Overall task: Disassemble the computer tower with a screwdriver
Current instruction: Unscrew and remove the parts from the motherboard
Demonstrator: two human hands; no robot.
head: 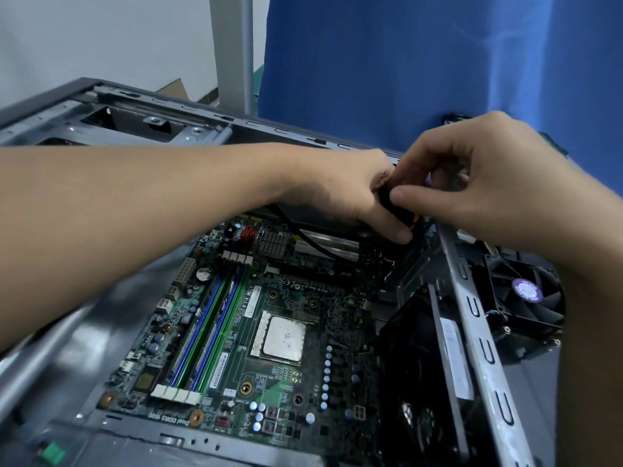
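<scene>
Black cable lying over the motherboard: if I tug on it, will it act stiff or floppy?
Probably floppy: the black cable sags in a loose curve across the motherboard rather than holding straight. It looks thin, so it is likely light. It may snag or resist, since one end disappears under the left hand.

Left hand [350, 193]: grips a black, orange-trimmed object [385, 198].
Right hand [472, 183]: pinches the same object.
Motherboard [242, 392]: exposed inside the case [472, 318], bare CPU [283, 338] mid-board.
Fan [526, 294]: beyond the case's right rail.
</scene>
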